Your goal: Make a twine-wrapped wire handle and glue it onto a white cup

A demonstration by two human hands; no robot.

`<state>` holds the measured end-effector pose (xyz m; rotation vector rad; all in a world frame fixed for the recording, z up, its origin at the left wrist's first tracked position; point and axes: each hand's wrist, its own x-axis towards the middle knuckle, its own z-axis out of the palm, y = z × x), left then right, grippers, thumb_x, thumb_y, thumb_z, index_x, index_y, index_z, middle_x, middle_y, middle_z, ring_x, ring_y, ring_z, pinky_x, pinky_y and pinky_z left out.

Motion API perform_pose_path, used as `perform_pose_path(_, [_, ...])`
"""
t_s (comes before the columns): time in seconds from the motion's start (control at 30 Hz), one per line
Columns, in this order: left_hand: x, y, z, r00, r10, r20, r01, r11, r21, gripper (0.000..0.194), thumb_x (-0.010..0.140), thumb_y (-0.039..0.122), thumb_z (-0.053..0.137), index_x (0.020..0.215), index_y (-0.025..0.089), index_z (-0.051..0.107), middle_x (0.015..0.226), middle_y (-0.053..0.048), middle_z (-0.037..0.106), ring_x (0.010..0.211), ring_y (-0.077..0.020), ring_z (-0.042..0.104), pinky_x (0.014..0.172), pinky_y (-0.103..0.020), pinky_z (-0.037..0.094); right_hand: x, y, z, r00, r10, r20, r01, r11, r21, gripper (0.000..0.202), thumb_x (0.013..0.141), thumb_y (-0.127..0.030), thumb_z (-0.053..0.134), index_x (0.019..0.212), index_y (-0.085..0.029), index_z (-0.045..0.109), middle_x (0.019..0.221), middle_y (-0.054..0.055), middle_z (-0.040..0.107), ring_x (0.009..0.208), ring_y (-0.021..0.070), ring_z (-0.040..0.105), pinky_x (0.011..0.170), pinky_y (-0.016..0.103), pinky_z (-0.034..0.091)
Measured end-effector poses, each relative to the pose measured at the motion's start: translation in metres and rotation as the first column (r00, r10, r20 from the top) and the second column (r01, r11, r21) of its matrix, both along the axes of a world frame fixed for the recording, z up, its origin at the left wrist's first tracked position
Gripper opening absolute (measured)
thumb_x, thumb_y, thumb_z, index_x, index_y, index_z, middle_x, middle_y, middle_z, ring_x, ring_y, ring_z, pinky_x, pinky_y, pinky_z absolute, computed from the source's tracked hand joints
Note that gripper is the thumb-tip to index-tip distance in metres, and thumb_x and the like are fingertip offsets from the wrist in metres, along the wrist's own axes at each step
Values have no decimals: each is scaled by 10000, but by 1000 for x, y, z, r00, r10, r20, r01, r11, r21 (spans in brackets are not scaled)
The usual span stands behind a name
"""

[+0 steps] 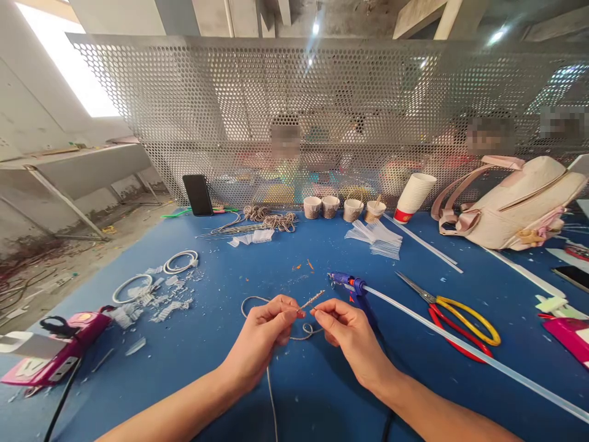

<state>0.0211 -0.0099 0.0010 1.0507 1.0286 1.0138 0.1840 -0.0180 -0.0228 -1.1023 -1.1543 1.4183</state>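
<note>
Purple glue gun (358, 286) (scissors (431, 299) beyond) near right hand (348, 328).

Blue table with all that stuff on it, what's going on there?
Someone is working with their hands over the blue table. The left hand pinches a thin, knobbly piece. The right hand is pinched close beside it, but what it grips is too small to tell. Grey cord trails below. A purple glue gun and scissors lie to the right.

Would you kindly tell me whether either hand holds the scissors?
No, the scissors lie on the blue table, apart from the left hand and right hand.
</note>
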Motion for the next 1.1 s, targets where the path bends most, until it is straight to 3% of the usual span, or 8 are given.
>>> perform_pose_path(0.3, [3, 0, 6, 1000, 24, 0, -24, 999, 41, 190, 686, 332, 721, 649, 147, 695, 884, -9, 489, 511, -26, 361, 467, -206, 304, 1, -2, -1, 999, 6, 34, -7, 1000, 27, 244, 790, -401, 635, 749, -163, 664, 556, -51, 429, 498, 73, 287, 460, 219, 238])
perform_pose_path(0.57, [4, 1, 0, 997, 75, -14, -74, 996, 49, 197, 638, 286, 754, 587, 140, 632, 907, 3, 486, 500, -25, 430, 447, -208, 379, 0, -7, 1, 994, 34, 107, -43, 996, 82, 220, 811, -379, 613, 770, -175, 682, 574, -40, 477, 525, 84, 360, 495, 218, 313])
perform_pose_path(0.73, [6, -2, 5, 995, 97, -31, -96, 995, 32, 220, 644, 303, 743, 608, 141, 598, 862, 14, 486, 481, -16, 374, 431, -191, 323, -1, -8, 4, 992, 31, 125, -42, 995, 89, 233, 811, -390, 605, 771, -174, 685, 583, -37, 499, 529, 89, 392, 508, 221, 340])
perform_pose_path(0.9, [4, -2, 6, 995, 57, -84, -59, 998, -18, 156, 680, 281, 692, 782, 168, 659, 634, 42, 452, 506, -66, 329, 467, -198, 266, 0, -8, 3, 989, 39, 141, -50, 996, 73, 246, 812, -409, 600, 782, -179, 681, 587, -38, 492, 536, 96, 390, 515, 226, 328])
perform_pose_path(1.1, [4, -1, 4, 999, 19, -39, -18, 999, 47, 265, 741, 377, 650, 638, 136, 686, 821, -25, 511, 537, -61, 348, 498, -220, 307, 0, -6, 2, 990, 52, 129, -62, 995, 79, 265, 814, -427, 596, 772, -175, 670, 572, -42, 455, 526, 92, 354, 499, 225, 312])
